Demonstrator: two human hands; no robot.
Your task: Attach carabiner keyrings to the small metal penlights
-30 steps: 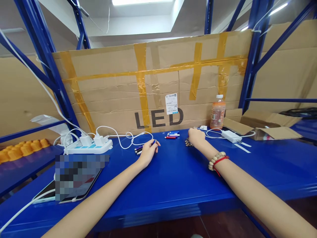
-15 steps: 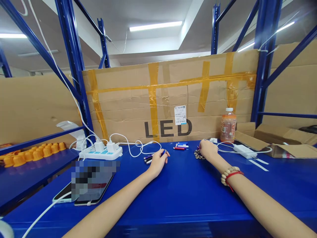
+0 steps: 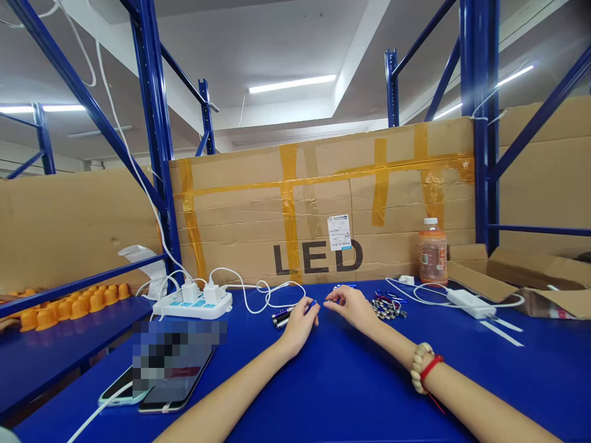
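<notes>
My left hand [image 3: 299,326] rests over the blue tabletop, fingers closed round a small blue pen-like tube [image 3: 312,304] whose end shows past the fingertips. Beside it lie several dark and silver tubes [image 3: 281,317], partly covered by that hand. A short gap to the right, my right hand [image 3: 351,309] is held with thumb and fingers pinched together; what they grip, if anything, is too small to make out. Behind its wrist sits a pile of metal rings and clips [image 3: 388,307], with blue tubes [image 3: 392,296] next to it. Another blue tube [image 3: 345,286] shows behind the right fingers.
A white power strip [image 3: 194,306] with plugs and cables stands at the left, two phones [image 3: 178,384] in front of it. At the right are a white adapter [image 3: 471,303], a drink bottle [image 3: 433,252] and an open carton [image 3: 545,277]. A cardboard sheet [image 3: 240,215] stands behind.
My right hand has moved left from the pile of metal rings towards my left hand, uncovering the pile and the blue tubes there. The left hand keeps its hold; the camera view has tilted up.
</notes>
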